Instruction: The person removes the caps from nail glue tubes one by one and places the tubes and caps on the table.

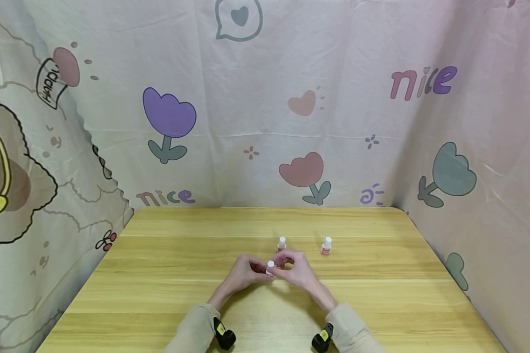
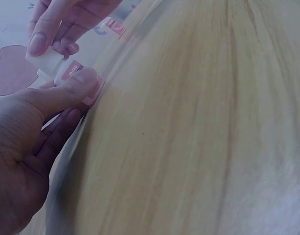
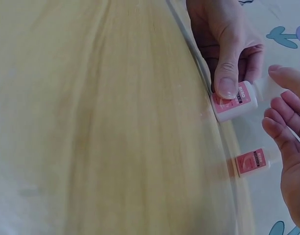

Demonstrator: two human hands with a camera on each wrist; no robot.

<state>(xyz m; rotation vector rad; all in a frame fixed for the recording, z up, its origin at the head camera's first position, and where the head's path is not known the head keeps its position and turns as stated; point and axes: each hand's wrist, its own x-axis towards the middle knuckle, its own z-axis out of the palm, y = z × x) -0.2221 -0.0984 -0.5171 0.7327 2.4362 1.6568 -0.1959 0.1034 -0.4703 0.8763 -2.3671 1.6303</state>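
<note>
White bottle [image 3: 240, 108], long axis near upright, sits at the counter [image 1: 181, 260] between left grip [image 1: 246, 273], clamped on its body, and right grip [image 1: 298, 269], pinching its cap [image 2: 48, 62] on top. Both grips equally near; second bottle [image 1: 282, 243] stands just beyond.

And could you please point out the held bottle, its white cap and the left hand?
Held bottle [image 3: 239, 103], right wrist view: pink label.
White cap [image 2: 47, 62], left wrist view: side wall.
Left hand [image 1: 244, 273], head view: back of hand.
</note>
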